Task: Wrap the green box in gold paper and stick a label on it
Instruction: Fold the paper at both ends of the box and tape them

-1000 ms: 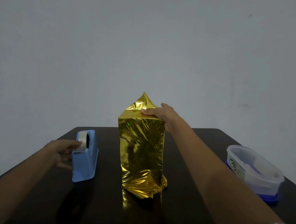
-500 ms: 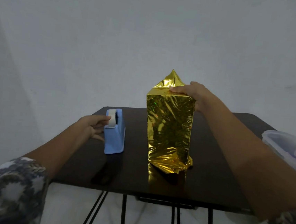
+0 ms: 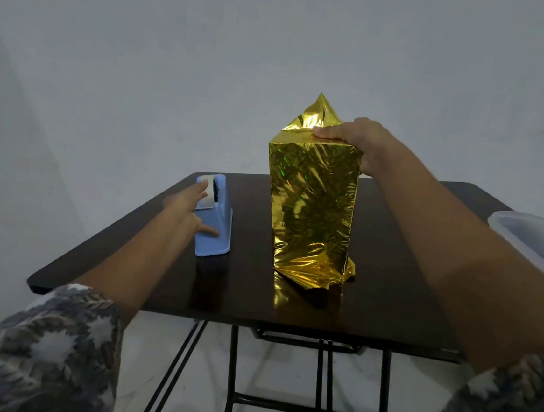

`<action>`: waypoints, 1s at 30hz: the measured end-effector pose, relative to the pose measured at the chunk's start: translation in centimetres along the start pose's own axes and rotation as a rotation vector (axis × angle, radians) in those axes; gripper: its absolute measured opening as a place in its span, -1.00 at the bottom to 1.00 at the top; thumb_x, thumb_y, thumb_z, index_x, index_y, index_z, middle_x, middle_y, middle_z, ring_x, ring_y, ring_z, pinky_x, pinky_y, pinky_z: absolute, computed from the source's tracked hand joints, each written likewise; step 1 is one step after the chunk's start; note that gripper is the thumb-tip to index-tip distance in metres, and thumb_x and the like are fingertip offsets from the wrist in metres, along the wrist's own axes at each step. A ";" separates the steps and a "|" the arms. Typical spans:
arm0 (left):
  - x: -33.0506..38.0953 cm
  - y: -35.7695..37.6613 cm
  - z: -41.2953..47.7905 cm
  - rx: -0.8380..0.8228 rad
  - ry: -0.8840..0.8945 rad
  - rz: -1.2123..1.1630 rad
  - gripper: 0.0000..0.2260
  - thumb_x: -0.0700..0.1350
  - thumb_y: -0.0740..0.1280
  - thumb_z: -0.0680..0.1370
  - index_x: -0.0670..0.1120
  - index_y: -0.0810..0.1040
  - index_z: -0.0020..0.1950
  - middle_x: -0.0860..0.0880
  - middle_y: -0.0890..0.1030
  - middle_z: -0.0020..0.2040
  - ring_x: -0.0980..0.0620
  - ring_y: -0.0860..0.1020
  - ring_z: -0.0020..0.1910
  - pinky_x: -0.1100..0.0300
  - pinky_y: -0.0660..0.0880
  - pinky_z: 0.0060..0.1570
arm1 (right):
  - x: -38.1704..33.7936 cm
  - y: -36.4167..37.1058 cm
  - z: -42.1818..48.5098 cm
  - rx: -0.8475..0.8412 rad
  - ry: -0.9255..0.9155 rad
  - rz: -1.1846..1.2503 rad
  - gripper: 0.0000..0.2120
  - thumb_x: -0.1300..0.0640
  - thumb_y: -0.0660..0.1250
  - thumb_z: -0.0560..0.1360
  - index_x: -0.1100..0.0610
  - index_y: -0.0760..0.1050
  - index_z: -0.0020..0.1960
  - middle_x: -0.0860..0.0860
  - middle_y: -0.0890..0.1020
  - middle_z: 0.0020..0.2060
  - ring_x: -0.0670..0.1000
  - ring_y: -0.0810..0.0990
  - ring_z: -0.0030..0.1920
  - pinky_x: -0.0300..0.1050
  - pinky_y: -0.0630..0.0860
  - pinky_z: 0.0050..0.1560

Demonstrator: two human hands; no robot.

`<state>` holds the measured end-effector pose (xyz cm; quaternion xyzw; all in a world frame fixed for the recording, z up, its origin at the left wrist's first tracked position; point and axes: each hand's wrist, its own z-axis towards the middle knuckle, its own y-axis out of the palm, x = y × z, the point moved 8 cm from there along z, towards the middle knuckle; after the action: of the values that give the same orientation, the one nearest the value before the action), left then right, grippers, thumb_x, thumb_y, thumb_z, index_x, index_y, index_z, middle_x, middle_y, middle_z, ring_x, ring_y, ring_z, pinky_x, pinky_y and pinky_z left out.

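The right hand (image 3: 363,145) grips the top right corner of the gold-wrapped box (image 3: 310,209). Its fingers curl over the top edge onto the folded paper, and the palm lies against the box's right side. The left hand (image 3: 186,206) reaches out well to the left of the box with its fingers stretched and loose. The fingertips touch the roll of tape (image 3: 210,196) at the top of the tape dispenser (image 3: 215,243), and the thumb rests on the dispenser's sloping side.

There is one box. It stands upright near the middle of the surface (image 3: 389,283), tall and rectangular and fully covered in shiny, crinkled gold foil with small holographic glints. Above the top edge the paper rises in one pointed flap (image 3: 319,114), and at the base the loose foil bunches and splays onto the surface.

The single dispenser is pale blue, smooth plastic and wedge-shaped, and it stands just left of the box without touching it. The surface is dark and glossy and mirrors the gold. One clear plastic container (image 3: 536,238) sits at the right edge, partly cut off. Both forearms come out of patterned sleeves (image 3: 44,350).
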<state>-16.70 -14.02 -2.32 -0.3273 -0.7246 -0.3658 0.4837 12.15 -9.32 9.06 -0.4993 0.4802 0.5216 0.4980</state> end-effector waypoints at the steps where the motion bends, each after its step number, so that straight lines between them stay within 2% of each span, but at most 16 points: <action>1: 0.0 0.1 -0.2 -0.010 0.012 0.001 -0.50 -0.02 0.41 0.50 -0.16 0.38 0.37 -0.03 0.40 0.40 -0.17 0.27 0.41 -0.43 0.43 -0.12 | 0.0 0.0 0.1 0.004 -0.005 0.003 -0.27 0.18 0.58 0.27 0.28 0.31 0.32 0.21 0.59 0.09 0.08 0.63 -0.19 -0.14 0.56 -0.51; 4: 0.2 0.1 -0.1 0.002 0.029 0.007 -0.49 0.02 0.43 0.47 -0.17 0.43 0.34 -0.03 0.43 0.35 -0.15 0.28 0.40 -0.39 0.44 -0.30 | 0.0 0.0 0.1 0.007 -0.015 0.006 -0.27 0.18 0.58 0.26 0.28 0.31 0.32 0.21 0.60 0.08 0.08 0.63 -0.17 -0.15 0.58 -0.44; 7: -0.2 -0.8 1.2 0.056 0.028 -0.053 -0.51 -0.06 0.44 0.48 -0.15 0.41 0.36 -0.06 0.38 0.36 -0.24 0.35 0.31 -0.32 0.44 -0.54 | 0.0 0.0 0.2 0.010 -0.017 0.017 -0.28 0.19 0.59 0.25 0.29 0.32 0.30 0.21 0.60 0.07 0.08 0.63 -0.17 -0.14 0.59 -0.46; 9: -0.5 -1.0 1.7 0.075 0.049 -0.097 -0.53 -0.10 0.42 0.47 -0.14 0.42 0.34 -0.09 0.39 0.33 -0.26 0.39 0.24 -0.23 0.46 -0.60 | 0.1 0.0 0.3 0.012 -0.019 0.016 -0.26 0.19 0.59 0.23 0.29 0.33 0.30 0.22 0.59 0.09 0.12 0.64 -0.07 -0.07 0.62 -0.29; 11: -0.7 -0.7 1.1 0.092 0.081 -0.109 -0.60 -0.11 0.36 0.49 -0.16 0.45 0.31 -0.09 0.42 0.24 -0.22 0.43 0.17 -0.14 0.49 -0.54 | 0.1 -0.1 0.3 0.018 -0.019 0.012 -0.26 0.18 0.60 0.23 0.29 0.34 0.29 0.22 0.59 0.10 0.14 0.63 -0.04 -0.04 0.62 -0.23; 14: -1.0 -0.4 0.4 0.109 0.114 -0.154 -0.61 -0.13 0.34 0.48 -0.19 0.45 0.29 -0.10 0.44 0.17 -0.17 0.46 0.11 -0.15 0.51 -0.40 | 0.0 0.0 0.1 0.010 -0.023 0.025 -0.31 0.20 0.58 0.26 0.30 0.35 0.28 0.21 0.60 0.06 0.10 0.63 -0.15 -0.14 0.59 -0.45; 16: -1.2 -0.4 0.2 0.126 0.118 -0.182 -0.56 -0.13 0.41 0.45 -0.20 0.46 0.30 -0.11 0.45 0.20 -0.15 0.48 0.08 -0.20 0.55 -0.34 | 0.0 -0.1 0.3 0.017 -0.021 0.016 -0.30 0.19 0.58 0.26 0.29 0.35 0.28 0.20 0.59 0.07 0.11 0.64 -0.11 -0.13 0.60 -0.44; 17: -1.4 -0.4 -0.1 0.145 0.120 -0.185 -0.53 -0.13 0.45 0.43 -0.21 0.45 0.30 -0.12 0.46 0.20 -0.14 0.48 0.07 -0.23 0.57 -0.29 | 0.1 -0.1 0.4 0.020 -0.021 0.015 -0.30 0.18 0.59 0.25 0.29 0.35 0.28 0.21 0.59 0.07 0.12 0.64 -0.08 -0.11 0.62 -0.39; 19: -1.9 -0.5 -0.6 0.191 0.125 -0.187 -0.47 -0.14 0.51 0.40 -0.25 0.44 0.31 -0.12 0.44 0.15 -0.14 0.45 0.08 -0.24 0.57 -0.14 | 0.2 -0.2 0.7 0.032 -0.021 0.012 -0.26 0.16 0.61 0.21 0.29 0.36 0.28 0.21 0.59 0.09 0.15 0.63 -0.02 -0.01 0.64 -0.16; 21: -2.5 -0.4 -1.4 0.210 0.124 -0.212 -0.47 -0.14 0.52 0.39 -0.27 0.45 0.29 -0.11 0.42 0.12 -0.13 0.43 0.13 -0.22 0.56 -0.06 | 0.3 -0.3 0.8 0.035 -0.016 0.009 -0.22 0.14 0.63 0.17 0.28 0.36 0.28 0.21 0.58 0.11 0.18 0.61 0.04 0.10 0.59 0.02; 25: -3.2 -0.3 -2.0 0.225 0.127 -0.247 -0.52 -0.19 0.51 0.40 -0.26 0.48 0.26 -0.06 0.45 0.14 -0.09 0.43 0.19 -0.20 0.56 0.00 | 0.1 -0.3 0.7 0.031 -0.026 0.023 -0.25 0.16 0.61 0.21 0.29 0.35 0.29 0.20 0.59 0.08 0.15 0.62 0.02 0.04 0.60 -0.07; 26: -3.4 -0.3 -2.0 0.231 0.129 -0.247 -0.53 -0.19 0.50 0.41 -0.25 0.48 0.26 -0.04 0.46 0.12 -0.07 0.44 0.16 -0.18 0.57 0.00 | 0.2 -0.3 0.8 0.032 -0.023 0.027 -0.23 0.15 0.62 0.19 0.28 0.35 0.29 0.20 0.58 0.09 0.16 0.61 0.04 0.06 0.59 -0.03; 29: -3.9 -0.1 -2.2 0.238 0.142 -0.255 -0.63 -0.20 0.49 0.42 -0.20 0.51 0.19 0.05 0.46 -0.10 -0.03 0.44 0.07 -0.11 0.59 -0.04 | 0.3 -0.4 1.3 0.037 -0.034 0.018 -0.13 0.08 0.66 0.09 0.27 0.37 0.29 0.19 0.57 0.13 0.18 0.56 0.13 0.14 0.51 0.16; 30: -4.1 0.0 -2.3 0.235 0.151 -0.268 -0.64 -0.20 0.49 0.42 -0.19 0.51 0.18 0.05 0.47 -0.09 -0.02 0.45 0.07 -0.11 0.59 -0.03 | 0.4 -0.5 1.4 0.040 -0.040 0.015 -0.09 0.07 0.67 0.04 0.26 0.37 0.29 0.19 0.57 0.14 0.18 0.55 0.15 0.15 0.49 0.18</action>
<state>-14.35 -16.44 -5.56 -0.1406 -0.7613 -0.3632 0.5184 12.56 -7.85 8.73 -0.4753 0.4842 0.5253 0.5136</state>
